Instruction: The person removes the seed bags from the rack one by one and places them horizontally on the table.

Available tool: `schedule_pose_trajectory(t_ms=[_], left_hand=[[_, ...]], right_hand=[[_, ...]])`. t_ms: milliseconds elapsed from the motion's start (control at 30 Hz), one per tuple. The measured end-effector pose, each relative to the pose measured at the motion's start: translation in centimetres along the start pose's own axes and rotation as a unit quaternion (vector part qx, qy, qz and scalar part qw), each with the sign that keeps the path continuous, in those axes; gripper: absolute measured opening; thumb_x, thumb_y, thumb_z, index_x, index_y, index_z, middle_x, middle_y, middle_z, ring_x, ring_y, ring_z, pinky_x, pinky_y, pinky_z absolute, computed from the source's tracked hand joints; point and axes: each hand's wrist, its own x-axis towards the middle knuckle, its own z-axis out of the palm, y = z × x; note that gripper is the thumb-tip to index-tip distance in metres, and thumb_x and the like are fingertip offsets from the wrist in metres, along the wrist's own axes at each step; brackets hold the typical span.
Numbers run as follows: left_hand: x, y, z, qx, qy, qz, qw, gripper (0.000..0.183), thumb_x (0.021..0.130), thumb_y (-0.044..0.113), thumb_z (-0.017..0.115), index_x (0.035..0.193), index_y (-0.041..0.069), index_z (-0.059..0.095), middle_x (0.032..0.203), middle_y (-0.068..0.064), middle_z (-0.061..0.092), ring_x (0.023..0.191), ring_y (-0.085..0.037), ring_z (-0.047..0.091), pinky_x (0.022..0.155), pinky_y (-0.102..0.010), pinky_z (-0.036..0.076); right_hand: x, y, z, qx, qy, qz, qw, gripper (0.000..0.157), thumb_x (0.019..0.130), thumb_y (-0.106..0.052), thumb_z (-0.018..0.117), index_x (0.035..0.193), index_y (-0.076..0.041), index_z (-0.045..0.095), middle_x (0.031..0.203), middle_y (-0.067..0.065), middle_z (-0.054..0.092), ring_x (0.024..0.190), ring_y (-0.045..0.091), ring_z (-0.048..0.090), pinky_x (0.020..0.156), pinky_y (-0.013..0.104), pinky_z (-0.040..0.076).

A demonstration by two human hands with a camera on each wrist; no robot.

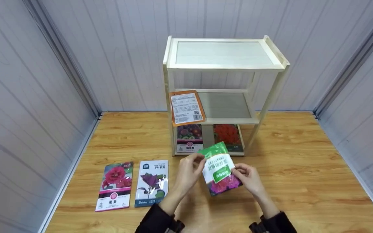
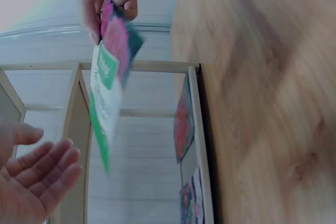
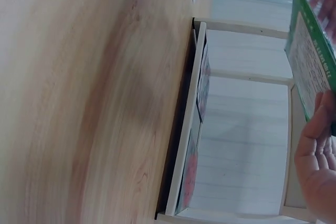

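Pinching the packet (image 1: 219, 171) are right fingers (image 1: 244, 169), left fingers (image 2: 46, 167) loosely parted.

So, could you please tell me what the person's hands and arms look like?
The left hand and right hand are bare, without gloves. The near-black left sleeve and right sleeve both stop short of the hands. A small dark fitting shows beside each sleeve's end; its details are too small to tell.

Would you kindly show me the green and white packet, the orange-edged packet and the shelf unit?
Green and white packet (image 1: 220, 169), head view: middle of its printed front.
Orange-edged packet (image 1: 187, 108), head view: white printed panel.
Shelf unit (image 1: 223, 53), head view: middle of its top panel.
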Motion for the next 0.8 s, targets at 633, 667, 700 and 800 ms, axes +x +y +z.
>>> schedule_pose_trajectory(t_ms=[633,667,700,800], left_hand=[[0.9,-1.0,1.9,0.181,-0.215,0.158,0.9468,0.036,0.089,0.024,0.052,0.12,0.005,0.053,0.124,-0.006,0.05,0.121,-0.018,0.038,0.104,-0.047,0.015],[0.8,-1.1,2.0,0.188,-0.225,0.165,0.9418,0.036,0.089,0.023,0.052,0.12,0.005,0.053,0.124,-0.006,0.051,0.121,-0.019,0.039,0.104,-0.048,0.015],[0.7,-1.2,2.0,0.194,-0.233,0.172,0.9373,0.035,0.089,0.022,0.052,0.12,0.006,0.053,0.122,-0.006,0.052,0.12,-0.018,0.04,0.104,-0.048,0.016],[0.5,-1.4,2.1,0.21,-0.252,0.185,0.9265,0.031,0.088,0.02,0.053,0.116,0.007,0.057,0.115,-0.005,0.056,0.113,-0.017,0.047,0.103,-0.047,0.02]], right_hand=[[-1.6,-2.2,1.0,-0.072,-0.128,-0.102,0.984,0.014,0.083,0.003,0.055,0.089,0.016,0.057,0.079,0.026,0.06,0.062,0.012,0.06,0.054,0.021,0.049],[-1.6,-2.2,1.0,-0.074,-0.134,-0.105,0.983,0.013,0.083,0.003,0.055,0.089,0.015,0.058,0.079,0.026,0.061,0.062,0.012,0.06,0.055,0.021,0.049],[-1.6,-2.2,1.0,-0.078,-0.139,-0.109,0.981,0.013,0.083,0.003,0.055,0.088,0.015,0.058,0.079,0.026,0.061,0.062,0.012,0.06,0.055,0.021,0.049],[-1.6,-2.4,0.9,-0.092,-0.15,-0.121,0.977,0.012,0.082,0.003,0.056,0.087,0.014,0.059,0.079,0.025,0.061,0.062,0.012,0.059,0.055,0.022,0.049]])
